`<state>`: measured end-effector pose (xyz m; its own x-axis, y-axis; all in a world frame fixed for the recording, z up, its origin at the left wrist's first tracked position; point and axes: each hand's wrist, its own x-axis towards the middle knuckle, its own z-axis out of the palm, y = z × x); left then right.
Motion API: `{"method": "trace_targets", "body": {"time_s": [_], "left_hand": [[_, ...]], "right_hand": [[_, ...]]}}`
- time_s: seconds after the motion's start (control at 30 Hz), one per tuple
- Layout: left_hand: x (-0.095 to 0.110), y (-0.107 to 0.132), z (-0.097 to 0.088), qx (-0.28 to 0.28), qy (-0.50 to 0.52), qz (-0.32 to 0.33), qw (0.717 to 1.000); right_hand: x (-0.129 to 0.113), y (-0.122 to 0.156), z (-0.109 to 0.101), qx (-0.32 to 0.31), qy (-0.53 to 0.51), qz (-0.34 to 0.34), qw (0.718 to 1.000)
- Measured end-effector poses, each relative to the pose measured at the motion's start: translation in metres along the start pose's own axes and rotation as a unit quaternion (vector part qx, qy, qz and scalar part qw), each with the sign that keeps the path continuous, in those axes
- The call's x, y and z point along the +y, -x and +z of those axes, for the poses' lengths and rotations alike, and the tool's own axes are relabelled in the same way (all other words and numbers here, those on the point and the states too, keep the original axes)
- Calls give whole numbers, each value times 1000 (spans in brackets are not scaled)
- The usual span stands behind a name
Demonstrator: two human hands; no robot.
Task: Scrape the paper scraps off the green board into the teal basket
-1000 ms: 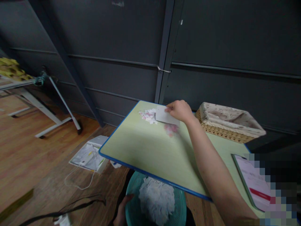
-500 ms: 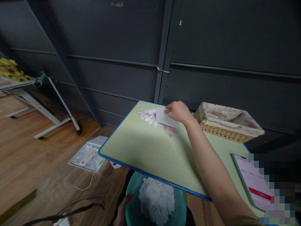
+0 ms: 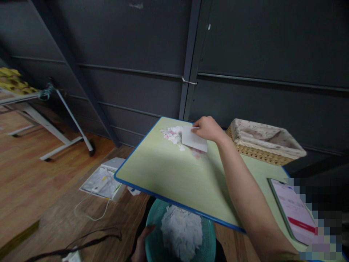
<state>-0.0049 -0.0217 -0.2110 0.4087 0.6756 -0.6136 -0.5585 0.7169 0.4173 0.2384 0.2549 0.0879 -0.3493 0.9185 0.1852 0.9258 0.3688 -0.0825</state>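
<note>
At the far side of a pale green, blue-edged table point(image 3: 163, 167), my right hand point(image 3: 209, 128) pinches a white card point(image 3: 194, 140), tilted close to the tabletop. Left of the card lies a loose heap of small white and pink paper scraps point(image 3: 171, 134). A blurred reddish patch point(image 3: 199, 153) shows just below the card's lower edge. Under the near edge of the table, my left hand point(image 3: 142, 241) grips the rim of a green plastic basket point(image 3: 209, 236). Inside it is a large pile of white paper scraps point(image 3: 182, 233).
A lined wicker basket point(image 3: 261, 154) stands at the table's back right, and a phone point(image 3: 291, 214) lies nearer. Dark panels point(image 3: 141, 87) rise behind. On the floor at left are an open white box point(image 3: 99, 182) and black cable point(image 3: 92, 242); a metal-legged table point(image 3: 46, 123) stands beyond.
My right hand and the card have shifted very slightly to the right and nearer. One or two scraps now lie apart beside the card. The left hand and green basket stay put.
</note>
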Motion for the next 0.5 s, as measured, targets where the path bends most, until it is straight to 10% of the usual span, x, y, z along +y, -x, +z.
{"method": "trace_targets", "body": {"time_s": [0.5], "left_hand": [[-1, 0, 3, 75, 13, 0, 997]], "right_hand": [[-1, 0, 1, -4, -36, -16, 999]]}}
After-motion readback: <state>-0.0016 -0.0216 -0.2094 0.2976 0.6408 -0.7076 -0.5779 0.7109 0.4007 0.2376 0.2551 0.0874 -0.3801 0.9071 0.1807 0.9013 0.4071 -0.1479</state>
